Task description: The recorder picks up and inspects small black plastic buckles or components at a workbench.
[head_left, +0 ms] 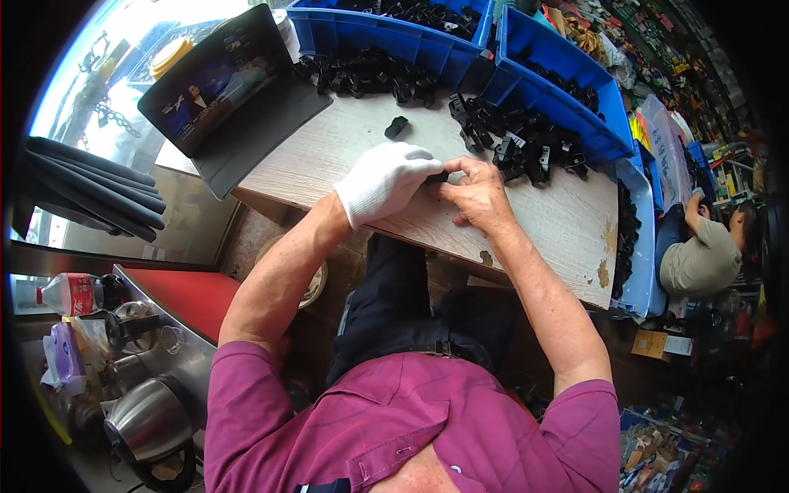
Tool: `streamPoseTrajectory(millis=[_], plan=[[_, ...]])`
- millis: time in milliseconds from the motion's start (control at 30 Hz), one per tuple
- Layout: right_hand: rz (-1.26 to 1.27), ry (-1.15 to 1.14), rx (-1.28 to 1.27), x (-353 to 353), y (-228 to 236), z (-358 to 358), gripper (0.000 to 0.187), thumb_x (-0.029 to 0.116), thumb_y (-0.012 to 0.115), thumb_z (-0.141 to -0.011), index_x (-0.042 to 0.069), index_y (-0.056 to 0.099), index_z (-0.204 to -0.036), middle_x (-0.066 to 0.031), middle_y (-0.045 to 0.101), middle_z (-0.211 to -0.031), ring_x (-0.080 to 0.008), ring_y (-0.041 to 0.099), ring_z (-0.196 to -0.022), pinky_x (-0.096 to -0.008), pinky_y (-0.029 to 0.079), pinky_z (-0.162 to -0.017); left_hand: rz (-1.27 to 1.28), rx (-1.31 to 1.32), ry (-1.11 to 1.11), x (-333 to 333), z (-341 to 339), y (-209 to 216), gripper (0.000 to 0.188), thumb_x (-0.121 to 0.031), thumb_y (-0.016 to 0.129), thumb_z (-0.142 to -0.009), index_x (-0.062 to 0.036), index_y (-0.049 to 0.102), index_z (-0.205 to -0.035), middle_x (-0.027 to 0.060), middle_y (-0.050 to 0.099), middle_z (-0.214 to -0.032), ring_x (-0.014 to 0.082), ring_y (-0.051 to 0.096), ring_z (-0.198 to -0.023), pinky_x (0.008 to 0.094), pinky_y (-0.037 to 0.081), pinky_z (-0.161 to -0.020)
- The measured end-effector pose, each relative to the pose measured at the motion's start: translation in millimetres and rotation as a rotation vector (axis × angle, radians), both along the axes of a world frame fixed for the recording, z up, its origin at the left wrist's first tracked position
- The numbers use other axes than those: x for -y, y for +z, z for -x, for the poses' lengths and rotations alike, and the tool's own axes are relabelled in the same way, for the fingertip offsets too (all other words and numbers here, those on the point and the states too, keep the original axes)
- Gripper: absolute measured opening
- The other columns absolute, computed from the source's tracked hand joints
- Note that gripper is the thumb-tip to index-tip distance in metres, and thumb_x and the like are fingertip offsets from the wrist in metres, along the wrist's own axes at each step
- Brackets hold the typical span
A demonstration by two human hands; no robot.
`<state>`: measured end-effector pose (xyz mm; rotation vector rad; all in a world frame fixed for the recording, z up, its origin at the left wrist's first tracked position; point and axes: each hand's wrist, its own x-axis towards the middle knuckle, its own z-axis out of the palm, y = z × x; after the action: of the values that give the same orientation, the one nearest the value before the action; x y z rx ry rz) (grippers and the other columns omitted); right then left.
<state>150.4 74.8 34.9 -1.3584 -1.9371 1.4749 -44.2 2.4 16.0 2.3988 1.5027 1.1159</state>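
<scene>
My left hand [388, 178], in a white knitted glove, is closed on a small black plastic part [438, 177] above the table's near edge. From the other side my bare right hand [479, 195] pinches the same part with thumb and forefinger. Fingers cover most of it, so its exact kind does not show. Just beyond the gloved hand a single black part [397, 126] lies alone on the pale wood-grain table [329, 156]. Loose black plastic parts [526, 148] are heaped beyond my right hand, and another heap [374, 76] lies farther back.
Blue bins [567, 103] with black parts line the table's far side. A tablet [218, 82] in a folding cover stands at left. At lower left are a metal kettle [148, 421] and a bottle [72, 294]. Another person [703, 255] sits at far right.
</scene>
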Motion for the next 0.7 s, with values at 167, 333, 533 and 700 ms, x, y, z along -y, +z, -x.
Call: streamPoseTrajectory(millis=[167,333,533,700], plan=[[-0.016,0.029,-0.008,1.9,-0.7,0.5,0.029,0.008,0.078,-0.076,0.005,0.075,-0.105,0.0026,0.053,-0.053,-0.0071,0.052,-0.045,-0.0263,0.051,-0.039,-0.009,-0.020,-0.033,3.9,1.0,-2.1,0.027,0.000,0.065,-0.084,-0.0047,0.073,-0.109,0.0123,0.071,-0.100,0.0353,0.067,-0.091,0.0422,0.054,-0.081],[-0.025,0.019,0.017,2.3,3.0,1.9,0.030,0.007,0.077,-0.076,0.005,0.074,-0.106,0.0022,0.052,-0.053,-0.0080,0.052,-0.043,-0.0275,0.051,-0.038,-0.128,-0.117,0.023,7.4,-6.2,-2.8,0.018,-0.007,0.065,-0.084,-0.0056,0.071,-0.102,0.0104,0.068,-0.093,0.0334,0.066,-0.090,0.0425,0.053,-0.083],[-0.112,0.042,-0.011,2.7,-0.6,-3.2,0.027,0.008,0.076,-0.078,0.003,0.074,-0.104,-0.0039,0.062,-0.055,-0.0125,0.059,-0.042,-0.0289,0.052,-0.041,-0.144,-0.054,0.069,9.3,-15.8,7.2,0.023,-0.003,0.069,-0.080,-0.0061,0.069,-0.102,0.0106,0.066,-0.096,0.0340,0.064,-0.093,0.0437,0.052,-0.081],[0.077,-0.038,-0.154,15.6,8.7,-21.5,0.036,0.017,0.083,-0.084,-0.004,0.065,-0.108,0.0021,0.054,-0.061,-0.0069,0.050,-0.047,-0.0284,0.053,-0.047,-0.274,-0.069,0.515,-11.1,8.2,0.6,0.031,-0.012,0.075,-0.085,-0.0057,0.071,-0.114,0.0139,0.071,-0.113,0.0369,0.064,-0.104,0.0446,0.053,-0.090]])
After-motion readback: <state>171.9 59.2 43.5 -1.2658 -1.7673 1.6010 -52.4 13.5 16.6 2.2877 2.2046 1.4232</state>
